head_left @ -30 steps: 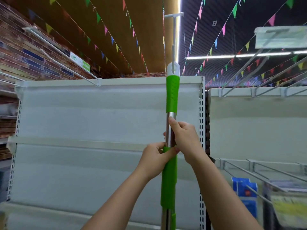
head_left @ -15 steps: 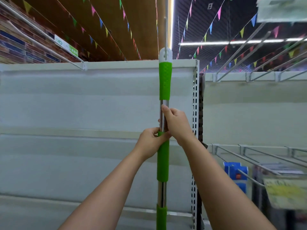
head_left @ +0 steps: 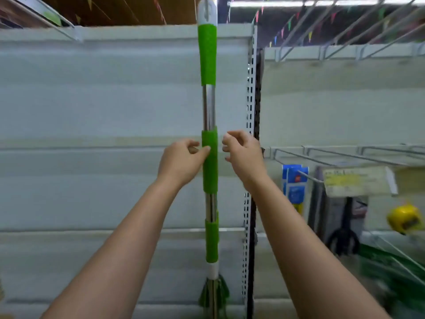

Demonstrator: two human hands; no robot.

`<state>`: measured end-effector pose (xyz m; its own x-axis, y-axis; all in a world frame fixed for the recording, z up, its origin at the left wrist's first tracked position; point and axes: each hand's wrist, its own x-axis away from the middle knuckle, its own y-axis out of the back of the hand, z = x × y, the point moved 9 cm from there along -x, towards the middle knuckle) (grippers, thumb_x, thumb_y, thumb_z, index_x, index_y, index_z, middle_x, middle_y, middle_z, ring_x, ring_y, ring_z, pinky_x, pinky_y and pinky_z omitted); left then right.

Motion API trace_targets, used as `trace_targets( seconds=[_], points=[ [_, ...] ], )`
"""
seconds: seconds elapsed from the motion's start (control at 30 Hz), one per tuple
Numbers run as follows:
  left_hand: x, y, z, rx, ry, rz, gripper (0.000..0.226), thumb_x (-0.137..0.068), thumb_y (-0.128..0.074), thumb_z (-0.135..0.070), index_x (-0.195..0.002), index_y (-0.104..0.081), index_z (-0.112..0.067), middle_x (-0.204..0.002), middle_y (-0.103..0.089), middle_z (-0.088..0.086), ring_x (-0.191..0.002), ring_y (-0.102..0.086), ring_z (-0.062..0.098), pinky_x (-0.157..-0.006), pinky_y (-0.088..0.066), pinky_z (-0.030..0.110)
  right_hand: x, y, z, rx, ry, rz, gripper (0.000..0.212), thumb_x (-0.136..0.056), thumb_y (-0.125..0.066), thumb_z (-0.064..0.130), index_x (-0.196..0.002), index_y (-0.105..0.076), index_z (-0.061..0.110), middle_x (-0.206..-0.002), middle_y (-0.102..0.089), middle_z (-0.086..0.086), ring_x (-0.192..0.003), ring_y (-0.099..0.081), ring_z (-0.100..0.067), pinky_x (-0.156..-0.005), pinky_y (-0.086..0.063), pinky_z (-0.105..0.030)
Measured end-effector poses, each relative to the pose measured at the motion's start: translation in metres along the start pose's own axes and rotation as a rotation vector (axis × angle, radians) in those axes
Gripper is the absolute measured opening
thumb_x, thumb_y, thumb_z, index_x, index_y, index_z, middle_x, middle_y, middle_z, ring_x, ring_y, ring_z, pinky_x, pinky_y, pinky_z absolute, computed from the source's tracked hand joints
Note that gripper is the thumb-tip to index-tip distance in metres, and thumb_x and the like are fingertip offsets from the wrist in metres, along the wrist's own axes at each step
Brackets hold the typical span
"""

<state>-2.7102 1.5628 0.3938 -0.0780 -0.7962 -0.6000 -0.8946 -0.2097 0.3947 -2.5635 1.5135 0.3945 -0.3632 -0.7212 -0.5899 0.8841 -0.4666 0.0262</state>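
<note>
No writing can be read: the blue packet (head_left: 294, 183) and the pale price tag (head_left: 354, 181) on the hooks to your right are too blurred, and the mop (head_left: 209, 162) bears no visible brand. The mop hangs upright by its white cap (head_left: 207, 10) in front of the white shelf panel (head_left: 92, 100), fringe at the bottom. Your left hand (head_left: 181, 160) has only its thumb tip against the middle green sleeve, the other fingers loosely curled and holding nothing. Your right hand (head_left: 243, 153) is just beside the sleeve, apart from it, fingers loosely curled and empty. Half a second ago both hands gripped the handle, the right on the steel section above the sleeve; both grips have since been released.
</note>
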Motion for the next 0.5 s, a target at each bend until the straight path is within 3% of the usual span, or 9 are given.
trace_targets(
  seconds=[0.1, 0.23, 0.4, 0.5],
  points=[
    [0.037, -0.021, 0.024, 0.131, 0.077, 0.064, 0.029, -0.078, -0.067, -0.034, -0.097, -0.067, -0.011, -0.093, -0.072, 0.014, -0.088, -0.069, 0.028, -0.08, -0.053, 0.04, 0.046, 0.033, -0.019, -0.01, -0.021, -0.041, 0.005, -0.091, -0.051, 0.018, -0.091, -0.055, 0.02, -0.087, -0.06, -0.001, -0.085, -0.059, -0.018, -0.081, -0.05, -0.035],
    [0.12, -0.082, 0.04, 0.202, 0.188, 0.291, 0.015, -0.085, -0.063, -0.025, -0.09, -0.065, -0.011, -0.08, -0.069, 0.004, -0.065, -0.065, 0.018, -0.057, -0.047, 0.025, 0.126, 0.084, -0.048, -0.007, -0.086, -0.063, 0.013, -0.092, -0.05, 0.013, -0.084, -0.056, 0.022, -0.079, -0.062, -0.004, -0.069, -0.058, -0.01, -0.063, -0.046, -0.018],
    [0.21, -0.147, 0.011, 0.239, 0.25, 0.522, 0.008, -0.089, -0.058, -0.02, -0.088, -0.064, -0.014, -0.074, -0.065, -0.003, -0.061, -0.061, 0.012, -0.05, -0.046, 0.015, 0.21, 0.158, -0.08, -0.004, -0.254, -0.085, 0.017, -0.093, -0.05, 0.011, -0.078, -0.057, 0.016, -0.068, -0.061, -0.002, -0.058, -0.057, -0.006, -0.057, -0.046, -0.017],
    [0.263, -0.187, -0.033, 0.314, 0.257, 0.628, 0.014, -0.09, -0.057, -0.019, -0.076, -0.059, -0.022, -0.072, -0.064, -0.004, -0.055, -0.062, 0.008, -0.049, -0.044, 0.016, 0.255, 0.217, -0.085, 0.01, -0.316, -0.103, 0.02, -0.093, -0.05, 0.011, -0.075, -0.058, 0.017, -0.068, -0.062, -0.002, -0.059, -0.057, -0.008, -0.058, -0.047, -0.017]
  ],
)
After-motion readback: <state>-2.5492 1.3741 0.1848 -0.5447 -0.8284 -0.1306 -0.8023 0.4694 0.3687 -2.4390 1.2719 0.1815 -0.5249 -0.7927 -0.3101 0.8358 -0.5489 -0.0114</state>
